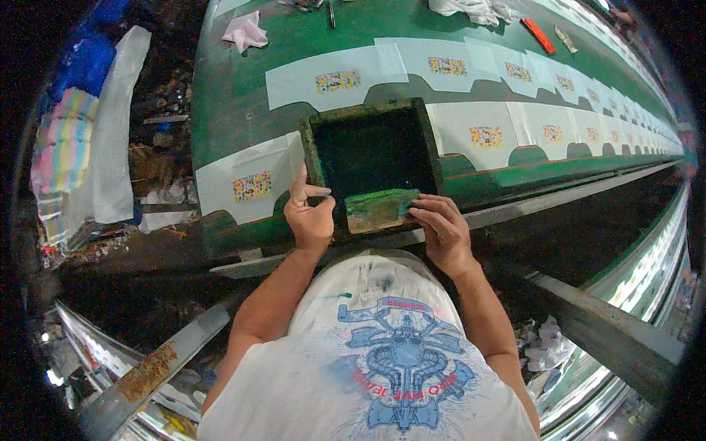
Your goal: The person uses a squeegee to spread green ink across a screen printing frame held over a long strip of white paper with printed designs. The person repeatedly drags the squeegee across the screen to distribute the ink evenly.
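A dark wooden screen-printing frame (pixel 434 147) lies on the green table in front of me, over the row of white cut fabric pieces. My left hand (pixel 309 213) is closed on its left side, with the fingers along the frame's edge. At the frame's near end, a squeegee (pixel 381 212) with a worn wooden body and green-stained top edge sits tilted. The right end of this squeegee is pinched in my right hand (pixel 443 229). Left of the frame lies a white fabric piece (pixel 213 184) with a small multicoloured print. The frame's dark inside hides what lies beneath.
Two rows of printed white pieces (pixel 485 136) run far to the right along the green table (pixel 228 95). A pink cloth (pixel 245 31), a white rag (pixel 471 9) and a red object (pixel 538 36) lie farther back. A metal rail (pixel 515 211) edges the near side.
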{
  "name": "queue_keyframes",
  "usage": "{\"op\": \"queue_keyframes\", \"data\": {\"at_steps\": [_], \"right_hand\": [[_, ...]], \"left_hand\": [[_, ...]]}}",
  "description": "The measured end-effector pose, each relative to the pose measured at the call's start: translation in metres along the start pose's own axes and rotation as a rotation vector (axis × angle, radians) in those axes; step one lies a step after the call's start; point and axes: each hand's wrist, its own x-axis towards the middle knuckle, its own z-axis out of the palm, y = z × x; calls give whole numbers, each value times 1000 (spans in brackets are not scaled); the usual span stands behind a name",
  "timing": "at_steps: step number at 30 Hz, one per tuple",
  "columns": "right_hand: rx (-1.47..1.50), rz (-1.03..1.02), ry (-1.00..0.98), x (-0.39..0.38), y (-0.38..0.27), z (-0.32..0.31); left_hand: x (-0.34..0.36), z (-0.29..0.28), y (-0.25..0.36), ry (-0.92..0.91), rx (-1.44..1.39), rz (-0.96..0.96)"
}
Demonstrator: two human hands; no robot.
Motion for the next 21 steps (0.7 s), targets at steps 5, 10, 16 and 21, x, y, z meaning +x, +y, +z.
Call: {"op": "queue_keyframes", "data": {"at_steps": [5, 10, 16, 21], "right_hand": [[87, -23, 34, -1, 10, -1], [88, -31, 13, 3, 9, -7], [59, -29, 25, 5, 9, -5], [14, 29, 54, 9, -3, -4]], "left_hand": [[0, 1, 20, 1, -95, -183], [0, 1, 17, -18, -104, -163], [0, 2, 14, -16, -134, -139], [-2, 5, 8, -14, -103, -176]]}}
